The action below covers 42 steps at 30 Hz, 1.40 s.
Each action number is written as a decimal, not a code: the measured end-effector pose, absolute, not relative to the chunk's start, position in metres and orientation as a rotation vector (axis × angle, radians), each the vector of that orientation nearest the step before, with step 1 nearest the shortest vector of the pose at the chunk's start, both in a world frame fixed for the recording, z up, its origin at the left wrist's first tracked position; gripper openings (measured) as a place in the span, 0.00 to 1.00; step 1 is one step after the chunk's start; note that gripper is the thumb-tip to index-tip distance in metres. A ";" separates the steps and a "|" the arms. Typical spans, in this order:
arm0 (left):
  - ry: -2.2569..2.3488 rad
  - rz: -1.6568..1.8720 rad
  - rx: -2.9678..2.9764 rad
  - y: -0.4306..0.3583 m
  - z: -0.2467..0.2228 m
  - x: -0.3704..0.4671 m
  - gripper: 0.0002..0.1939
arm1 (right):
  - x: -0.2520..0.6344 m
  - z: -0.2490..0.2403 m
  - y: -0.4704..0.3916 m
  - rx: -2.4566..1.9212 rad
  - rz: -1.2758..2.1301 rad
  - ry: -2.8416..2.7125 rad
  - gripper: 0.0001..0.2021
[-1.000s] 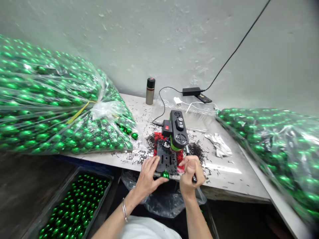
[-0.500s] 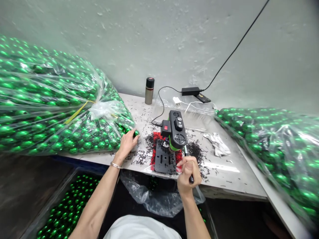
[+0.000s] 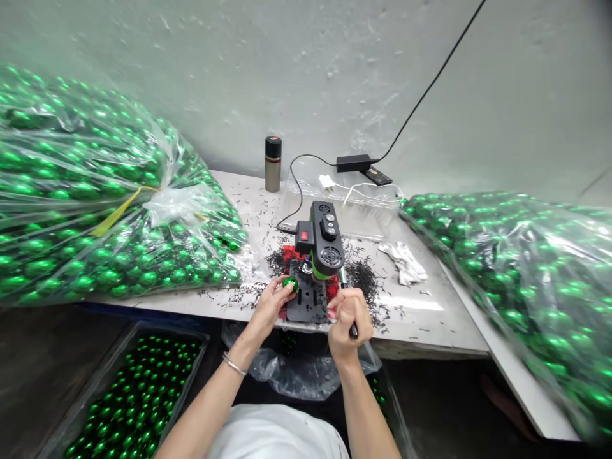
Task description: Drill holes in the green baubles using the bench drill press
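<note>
Between the fingers of my left hand (image 3: 268,307) is a shiny green ball (image 3: 290,284), held over the left edge of a slotted black base plate (image 3: 306,299). Above that plate stands a small black-and-green bench machine (image 3: 327,239) with a red switch and round vents. My right hand (image 3: 351,319) is closed round the black-ended lever (image 3: 354,331) at the machine's right side. A red mat (image 3: 332,287) shows under the plate. Small black bits (image 3: 362,275) lie heaped on both sides of it.
Large clear bags of green balls stand left (image 3: 119,210) and right (image 3: 507,274). Behind the machine are a flask (image 3: 273,169), a power adapter (image 3: 354,163) and a clear plastic tray (image 3: 368,223). White gloves (image 3: 405,262) lie to the right. A bin of green balls (image 3: 138,389) sits below left.
My left hand has moved right, from beside the left bag to the base plate, carrying the green ball. My right hand stays on the lever. The view has shifted slightly.
</note>
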State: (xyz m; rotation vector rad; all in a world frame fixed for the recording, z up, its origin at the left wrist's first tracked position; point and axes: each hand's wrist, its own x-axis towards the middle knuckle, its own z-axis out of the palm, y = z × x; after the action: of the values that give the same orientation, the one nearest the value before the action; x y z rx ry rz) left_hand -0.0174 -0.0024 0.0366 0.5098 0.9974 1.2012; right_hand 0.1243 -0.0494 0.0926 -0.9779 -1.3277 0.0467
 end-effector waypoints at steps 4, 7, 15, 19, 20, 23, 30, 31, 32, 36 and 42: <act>1.057 1.183 0.673 -0.002 0.035 -0.008 0.24 | 0.124 0.095 -0.049 -0.988 0.023 -1.342 0.16; 1.027 1.152 0.662 -0.003 0.034 -0.008 0.25 | 0.123 0.096 -0.049 -0.974 0.009 -1.345 0.16; 1.260 1.156 1.257 -0.003 0.022 -0.008 0.18 | 0.123 0.097 -0.049 -0.972 0.007 -1.351 0.16; 1.380 1.147 1.596 -0.004 0.018 -0.004 0.15 | 0.123 0.098 -0.050 -0.979 0.009 -1.365 0.16; 1.400 1.146 1.653 -0.005 0.017 -0.004 0.14 | 0.123 0.097 -0.050 -0.980 0.008 -1.366 0.16; 1.418 1.124 1.776 -0.006 0.016 -0.003 0.14 | 0.123 0.096 -0.050 -0.977 0.004 -1.359 0.16; 1.340 1.126 1.946 -0.005 0.013 -0.003 0.16 | 0.124 0.093 -0.050 -0.960 0.007 -1.373 0.15; 1.320 1.134 1.953 -0.004 0.013 -0.003 0.16 | 0.124 0.093 -0.050 -0.970 0.005 -1.370 0.15; 1.300 1.142 1.955 -0.003 0.012 -0.003 0.16 | 0.124 0.093 -0.051 -0.982 0.004 -1.366 0.15; 1.274 1.156 1.937 0.000 0.011 -0.002 0.16 | 0.127 0.083 -0.050 -0.986 -0.005 -1.377 0.14; 1.275 1.161 1.959 -0.001 0.009 -0.001 0.17 | 0.132 0.052 -0.046 -0.930 -0.090 -1.448 0.15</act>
State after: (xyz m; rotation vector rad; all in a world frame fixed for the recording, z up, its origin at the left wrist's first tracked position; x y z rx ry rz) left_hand -0.0013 -0.0014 0.0092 1.9585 1.2749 1.1615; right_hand 0.1317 -0.0457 0.0523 -0.9299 -1.4482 -0.0901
